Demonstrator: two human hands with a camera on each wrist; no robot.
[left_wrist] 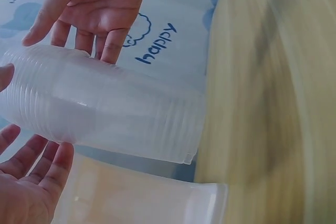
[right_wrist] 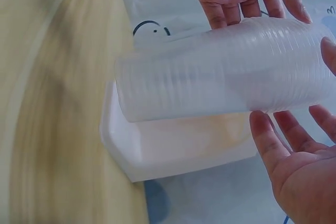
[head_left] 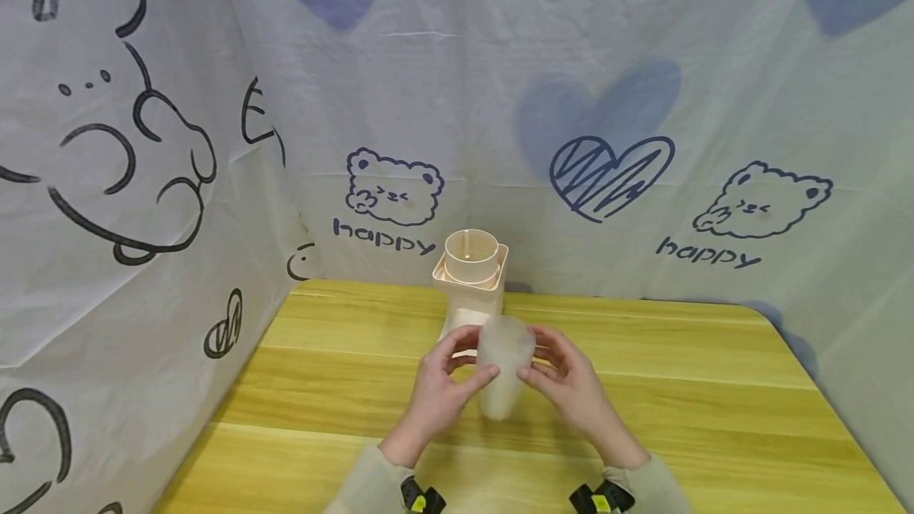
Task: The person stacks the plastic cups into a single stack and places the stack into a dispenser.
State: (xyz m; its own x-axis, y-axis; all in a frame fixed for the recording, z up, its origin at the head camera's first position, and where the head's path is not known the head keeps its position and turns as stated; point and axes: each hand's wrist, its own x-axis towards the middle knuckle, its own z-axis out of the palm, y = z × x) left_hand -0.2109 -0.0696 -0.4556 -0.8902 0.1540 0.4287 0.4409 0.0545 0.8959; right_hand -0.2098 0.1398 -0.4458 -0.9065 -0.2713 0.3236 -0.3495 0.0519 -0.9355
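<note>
A tall stack of clear plastic cups (head_left: pixel 502 375) stands out from the table's surface, held upright between my two hands. My left hand (head_left: pixel 444 375) grips its left side with thumb and fingers, and my right hand (head_left: pixel 567 379) grips the right side the same way. Ribbed rims of nested cups (left_wrist: pixel 31 85) bunch at the top end in the left wrist view. Just behind the stack stands a cream plastic holder (head_left: pixel 467 301) with a round tube on top; the cups and my hands hide its lower part.
The wooden table (head_left: pixel 678 387) spreads to both sides of my hands. Behind it hangs a white cloth (head_left: pixel 485 117) printed with hearts and bears, and a further cloth side (head_left: pixel 178 284) runs along the left. The holder stands near the table's back edge.
</note>
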